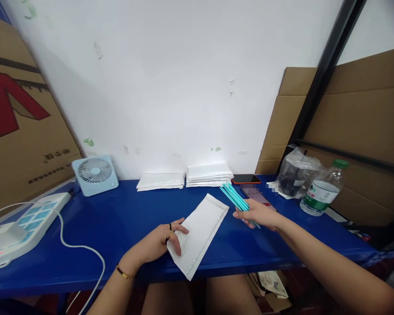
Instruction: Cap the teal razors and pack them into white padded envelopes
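Observation:
A white padded envelope point(202, 234) lies slanted at the table's front edge, its near corner reaching over the edge. My left hand point(166, 240) grips its left side, fingers bent over the near end; the underside of the grip is hidden. To the right of the envelope, my right hand point(254, 213) is closed around a bundle of thin turquoise sticks point(234, 197), which point up and to the left. Their exact kind does not show. The bundle is apart from the envelope. Behind them, against the wall, lie a low stack of white envelopes point(160, 180) and a taller stack point(210, 174).
On the blue table point(118, 227) are a power strip point(36, 223) with a white cable, a small fan point(95, 175), a phone point(246, 179), another phone point(258, 197) beyond my right hand, a plastic-wrapped dark object point(297, 173) and a bottle point(323, 190). Cardboard stands at both sides.

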`<state>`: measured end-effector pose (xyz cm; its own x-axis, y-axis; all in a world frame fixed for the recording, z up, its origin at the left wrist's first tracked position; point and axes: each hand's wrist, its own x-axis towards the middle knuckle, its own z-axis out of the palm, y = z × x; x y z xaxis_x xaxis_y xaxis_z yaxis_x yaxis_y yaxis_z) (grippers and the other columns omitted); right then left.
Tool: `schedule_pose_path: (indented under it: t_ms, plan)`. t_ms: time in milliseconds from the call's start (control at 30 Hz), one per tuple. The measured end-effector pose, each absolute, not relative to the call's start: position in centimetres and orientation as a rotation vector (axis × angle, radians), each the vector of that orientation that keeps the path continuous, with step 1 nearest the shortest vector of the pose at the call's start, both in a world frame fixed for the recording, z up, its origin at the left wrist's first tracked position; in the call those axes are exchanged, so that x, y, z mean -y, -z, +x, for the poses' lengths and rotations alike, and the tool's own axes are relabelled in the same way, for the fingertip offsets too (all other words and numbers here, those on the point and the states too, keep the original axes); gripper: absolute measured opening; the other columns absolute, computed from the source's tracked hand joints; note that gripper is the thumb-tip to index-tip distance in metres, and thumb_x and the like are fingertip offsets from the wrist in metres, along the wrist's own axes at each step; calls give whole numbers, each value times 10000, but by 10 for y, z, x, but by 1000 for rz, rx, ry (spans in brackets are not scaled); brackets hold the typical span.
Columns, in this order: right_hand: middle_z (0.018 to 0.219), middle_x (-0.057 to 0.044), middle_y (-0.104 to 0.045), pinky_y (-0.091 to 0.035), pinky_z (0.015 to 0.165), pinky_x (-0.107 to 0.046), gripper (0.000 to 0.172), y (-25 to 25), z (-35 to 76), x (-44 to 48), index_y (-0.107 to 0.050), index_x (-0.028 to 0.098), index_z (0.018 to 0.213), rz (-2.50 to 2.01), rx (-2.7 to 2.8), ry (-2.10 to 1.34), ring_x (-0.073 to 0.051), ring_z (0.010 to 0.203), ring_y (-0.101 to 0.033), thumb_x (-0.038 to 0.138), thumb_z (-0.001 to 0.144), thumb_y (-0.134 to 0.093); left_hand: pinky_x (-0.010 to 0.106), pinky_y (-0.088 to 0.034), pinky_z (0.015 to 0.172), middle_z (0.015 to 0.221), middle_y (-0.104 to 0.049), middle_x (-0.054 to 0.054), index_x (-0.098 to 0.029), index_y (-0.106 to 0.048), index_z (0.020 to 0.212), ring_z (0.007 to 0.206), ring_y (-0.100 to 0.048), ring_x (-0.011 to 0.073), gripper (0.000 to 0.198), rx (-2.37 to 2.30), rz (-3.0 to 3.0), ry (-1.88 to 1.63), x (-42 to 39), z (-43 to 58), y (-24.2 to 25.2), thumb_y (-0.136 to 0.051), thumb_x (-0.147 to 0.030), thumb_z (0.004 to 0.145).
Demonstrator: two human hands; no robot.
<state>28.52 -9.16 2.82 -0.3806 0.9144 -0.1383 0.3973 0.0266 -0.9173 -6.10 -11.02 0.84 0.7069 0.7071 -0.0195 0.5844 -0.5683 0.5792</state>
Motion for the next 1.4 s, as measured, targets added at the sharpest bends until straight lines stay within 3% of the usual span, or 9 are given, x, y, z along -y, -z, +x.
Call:
schedule_pose_path:
  t_ms: [133, 233, 333, 400, 500, 633, 933, 1167, 1400]
  plan:
    - [546, 35, -487, -366, 411, -218, 297, -29, 295, 88, -443, 179, 736, -1531, 1942, -1144, -92, 409, -456, 439, 733, -587, 297, -325, 1015, 1235, -539, -24, -264, -634, 942, 1204, -430, 130, 387, -1142, 2269, -382, 95, -66, -14, -344, -81, 763]
    - [604, 2, -539, -372, 472, -233, 245, -30, 298, 84, -473, 182, 744, -1678, 2129, -756, -128, 496, -519, 412, 763, -555, 379, -349, 980, 1248, -513, 106, -185, -482, 1199, 1173, -449, 218, 418, -1553, 2211, -486, 94, -34, -12, -369, -352, 833]
    - [732, -49, -608, -366, 563, -261, 165, -32, 298, 78, -529, 188, 789, -1813, 2315, -193, -192, 674, -582, 352, 791, -518, 579, -323, 893, 1399, -286, 215, -197, -209, 1383, 1269, -242, 414, 1010, -1799, 2296, -337, 97, 15, -5, -554, -695, 575]
    - [793, -75, -625, -362, 594, -278, 131, -32, 298, 75, -547, 192, 852, -1919, 2393, 74, -224, 739, -596, 300, 806, -490, 616, -310, 851, 1360, -322, 249, -200, -143, 1398, 1228, -271, 454, 1193, -1796, 2361, -182, 96, 38, -3, -625, -718, 438]
    - [840, -94, -627, -369, 617, -292, 146, -32, 303, 72, -537, 193, 929, -2000, 2477, 291, -238, 757, -603, 217, 797, -480, 535, -345, 841, 1228, -469, 208, -201, -117, 1401, 1130, -412, 386, 1092, -1728, 2493, -117, 86, 47, -6, -680, -530, 525]
    - [879, -108, -616, -375, 642, -297, 188, -30, 315, 69, -526, 182, 968, -1946, 2567, 444, -240, 795, -595, 168, 785, -487, 438, -342, 894, 1249, -465, 149, -240, -98, 1405, 1133, -442, 311, 993, -1610, 2583, -181, 74, 30, -14, -641, -242, 575]
    - [823, -115, -625, -351, 649, -289, 187, -34, 291, 71, -546, 164, 921, -1650, 2747, 621, -222, 778, -589, 81, 819, -413, 382, -332, 951, 1294, -469, 94, -246, -118, 1406, 1168, -446, 264, 906, -1225, 2511, -400, 73, 24, -16, -553, -187, 614]
    - [792, -96, -654, -382, 623, -277, 368, -53, 232, 76, -469, 189, 1109, -1534, 2897, 362, -229, 715, -619, 115, 757, -546, 405, -354, 889, 1225, -512, 106, -244, -258, 1345, 1097, -481, 304, 914, -1351, 2566, -386, 74, 45, 0, -675, -436, 555]
    - [966, -67, -609, -431, 713, -290, 608, -62, 236, 60, -525, 194, 1116, -1309, 2831, -318, -227, 861, -580, 168, 541, -719, 319, -398, 763, 1044, -603, 36, -273, -429, 1174, 950, -566, 241, 591, -1437, 2613, -343, 67, 41, 0, -596, -250, 608]
